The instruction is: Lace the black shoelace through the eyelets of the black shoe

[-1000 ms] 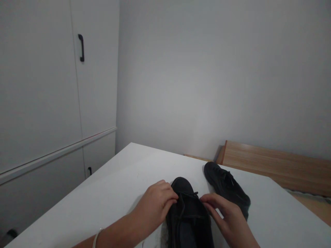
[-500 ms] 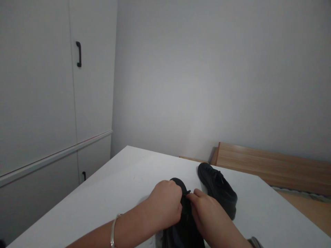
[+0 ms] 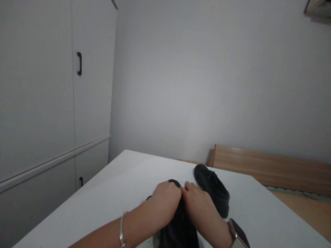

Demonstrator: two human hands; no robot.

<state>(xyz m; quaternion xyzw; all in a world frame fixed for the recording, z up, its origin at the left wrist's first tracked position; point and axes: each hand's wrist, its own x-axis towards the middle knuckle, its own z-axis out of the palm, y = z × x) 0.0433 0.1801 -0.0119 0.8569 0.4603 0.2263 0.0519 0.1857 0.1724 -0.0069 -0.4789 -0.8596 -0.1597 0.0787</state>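
Note:
A black shoe (image 3: pixel 179 229) rests on the white table in front of me, its toe pointing away and its upper largely covered by my hands. My left hand (image 3: pixel 167 199) is closed in a fist over the lacing; a bit of black shoelace (image 3: pixel 148 197) pokes out to its left. Against it, my right hand (image 3: pixel 198 201) pinches at the same laces with fingertips touching the left fist; what lies between the fingers is mostly hidden. To the right stands a second black lace-up shoe (image 3: pixel 213 187), untouched, its laces tied on top.
Both shoes stand on a white table (image 3: pixel 108 193) with angled corners. White cabinets (image 3: pixel 38 103) with black handles rise at the left. Behind the table are a grey wall (image 3: pixel 168 86) and a wooden headboard (image 3: pixel 258 165) at the right.
My right hand has moved left and up against my left fist. The lace end that showed at its fingertips is now hidden, and lace shows left of my left hand. The camera view has shifted slightly.

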